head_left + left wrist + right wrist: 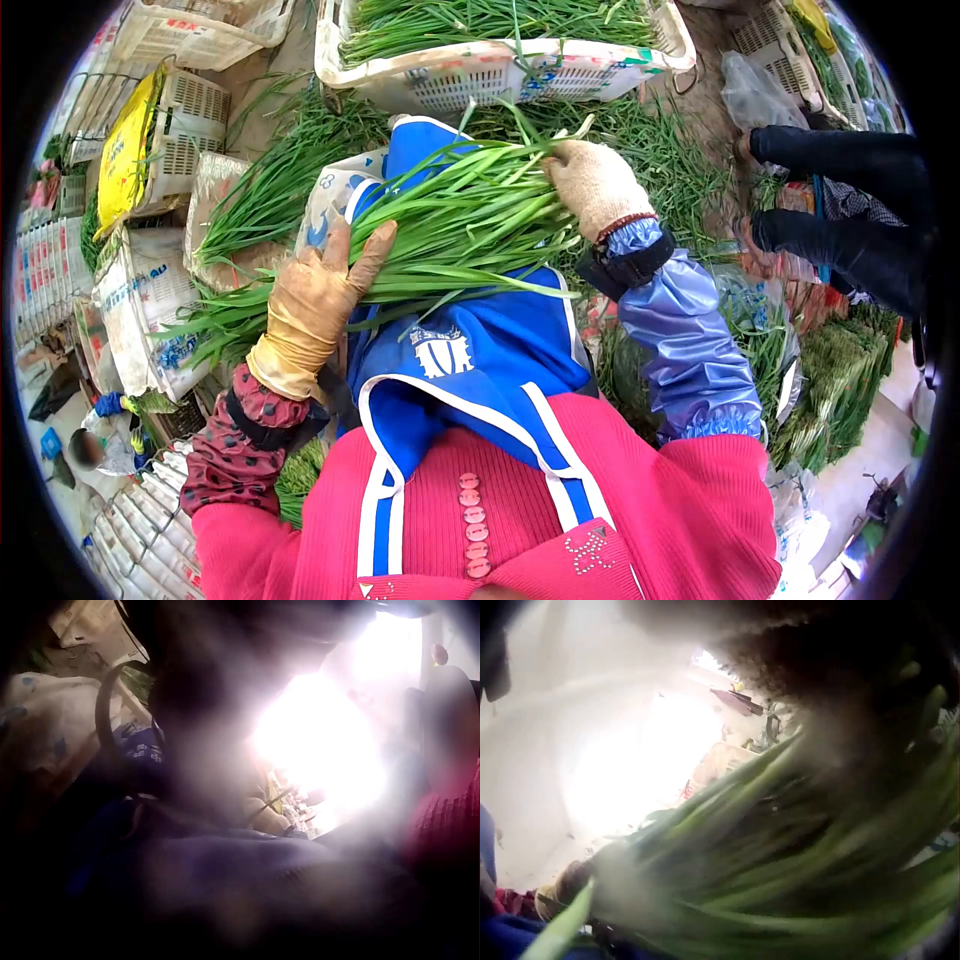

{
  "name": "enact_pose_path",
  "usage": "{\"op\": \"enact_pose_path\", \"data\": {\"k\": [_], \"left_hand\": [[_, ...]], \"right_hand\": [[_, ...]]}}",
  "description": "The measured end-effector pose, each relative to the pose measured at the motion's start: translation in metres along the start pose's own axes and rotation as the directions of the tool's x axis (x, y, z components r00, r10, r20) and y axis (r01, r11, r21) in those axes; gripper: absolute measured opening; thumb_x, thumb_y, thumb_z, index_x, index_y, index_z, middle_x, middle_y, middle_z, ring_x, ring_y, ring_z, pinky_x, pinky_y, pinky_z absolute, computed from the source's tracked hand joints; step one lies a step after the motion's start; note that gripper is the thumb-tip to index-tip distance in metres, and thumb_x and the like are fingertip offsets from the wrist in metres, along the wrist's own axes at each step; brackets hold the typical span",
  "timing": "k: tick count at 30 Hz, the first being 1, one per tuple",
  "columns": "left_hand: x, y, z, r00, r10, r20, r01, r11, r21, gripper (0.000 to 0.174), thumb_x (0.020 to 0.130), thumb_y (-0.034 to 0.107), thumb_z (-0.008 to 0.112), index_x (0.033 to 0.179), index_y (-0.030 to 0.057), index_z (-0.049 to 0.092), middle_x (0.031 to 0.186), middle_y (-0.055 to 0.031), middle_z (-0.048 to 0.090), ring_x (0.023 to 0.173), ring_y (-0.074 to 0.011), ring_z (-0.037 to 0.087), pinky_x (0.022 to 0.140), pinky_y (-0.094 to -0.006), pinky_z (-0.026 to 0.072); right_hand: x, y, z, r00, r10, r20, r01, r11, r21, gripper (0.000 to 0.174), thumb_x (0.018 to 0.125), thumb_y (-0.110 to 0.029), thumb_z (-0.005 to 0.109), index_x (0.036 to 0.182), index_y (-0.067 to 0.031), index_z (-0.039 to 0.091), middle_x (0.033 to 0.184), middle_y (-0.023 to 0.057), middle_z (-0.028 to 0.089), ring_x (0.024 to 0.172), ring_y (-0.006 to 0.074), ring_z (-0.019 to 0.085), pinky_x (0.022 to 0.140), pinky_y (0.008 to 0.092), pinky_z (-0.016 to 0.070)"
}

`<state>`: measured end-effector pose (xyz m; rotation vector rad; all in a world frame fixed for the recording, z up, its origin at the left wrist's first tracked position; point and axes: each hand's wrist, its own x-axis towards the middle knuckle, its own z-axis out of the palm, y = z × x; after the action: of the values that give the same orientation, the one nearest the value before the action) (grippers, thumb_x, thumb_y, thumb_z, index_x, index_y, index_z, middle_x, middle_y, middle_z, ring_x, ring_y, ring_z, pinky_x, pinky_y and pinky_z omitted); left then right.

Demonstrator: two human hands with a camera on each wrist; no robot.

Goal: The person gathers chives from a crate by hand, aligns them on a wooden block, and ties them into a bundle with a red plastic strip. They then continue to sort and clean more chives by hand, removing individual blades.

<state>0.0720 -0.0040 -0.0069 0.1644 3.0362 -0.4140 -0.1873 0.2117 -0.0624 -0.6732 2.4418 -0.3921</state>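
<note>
1. The largest thing is the person, in a pink top and a blue apron (530, 325) edged in white, which spreads below the leaves.
2. Beyond the apron, apart from both hands, stands a white crate (480, 80) filled with long greens; more greens (680, 165) lie loose on the ground around it.
3. The bunch of long green leaves (460, 205) lies across the front of the body, over the apron. Its long axis slants from upper right, farther from the body, to lower left, nearer it. The tips point left and fan out; a few blades stray at other angles. The right wrist view shows the same leaves close and blurred.
4. The left-hand grip (310, 305), in a yellowish glove, lies over the tip half. Leaves pass beneath it and emerge past its outer side. Two digits extend over the blades; the others are hidden, and the left wrist view is too dark and glaring, so I cannot tell whether it closes on them.
5. The right-hand grip (600, 185), in a pale knit glove, is curled round the bunch's right end, so nearly its whole length lies to the left.
6. Smallest, some pale ends (580, 127) stick out just beyond those right fingers.
</note>
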Motion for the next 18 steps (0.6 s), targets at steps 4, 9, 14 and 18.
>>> {"op": "enact_pose_path", "data": {"k": [4,9,14,18], "left_hand": [[0.0,-0.001,-0.004,0.999,-0.007,0.048,0.007,1.0,-0.007,0.081,0.08,0.002,0.058,0.152,0.0267,0.033,0.123,-0.023,0.057,0.066,-0.0288,0.06,0.053,-0.0393,0.0529],[-0.001,-0.008,0.001,1.0,0.002,0.007,-0.001,0.998,-0.066,0.08,0.081,0.002,0.058,0.152,0.0274,0.033,0.125,-0.023,0.056,0.071,-0.032,0.063,0.055,-0.0399,0.0533],[0.003,-0.015,0.016,0.999,0.028,-0.029,-0.031,0.996,-0.087,0.082,0.079,0.002,0.059,0.152,0.0301,0.033,0.124,-0.02,0.056,0.067,-0.03,0.061,0.053,-0.0386,0.0534],[0.005,-0.019,0.018,0.997,0.054,-0.058,-0.059,0.994,-0.089,0.082,0.079,0.002,0.059,0.152,0.0313,0.034,0.121,-0.0178,0.057,0.065,-0.0281,0.06,0.052,-0.0373,0.0532]], "right_hand": [[0.026,0.072,0.001,0.964,0.131,-0.231,-0.159,0.982,-0.106,0.031,0.093,-0.029,0.053,0.109,-0.0062,0.068,0.103,0.0211,0.068,0.101,0.0402,0.063,0.09,0.0464,0.0502],[0.022,0.138,-0.038,0.952,0.292,-0.088,-0.291,0.956,0.017,0.054,0.095,-0.042,0.056,0.128,0.0001,0.056,0.122,0.0185,0.064,0.11,0.0317,0.062,0.094,0.0406,0.0492],[0.018,0.075,-0.053,0.981,-0.011,0.194,-0.108,0.801,0.588,0.069,0.097,-0.056,0.051,0.144,-0.006,0.044,0.132,0.0103,0.056,0.118,0.022,0.053,0.094,0.0411,0.0502],[0.062,0.049,-0.043,0.952,-0.185,0.242,0.098,0.939,0.331,0.084,0.087,-0.076,0.047,0.129,-0.0046,0.06,0.111,0.0114,0.067,0.092,0.0215,0.061,0.081,0.0355,0.0499]]}}
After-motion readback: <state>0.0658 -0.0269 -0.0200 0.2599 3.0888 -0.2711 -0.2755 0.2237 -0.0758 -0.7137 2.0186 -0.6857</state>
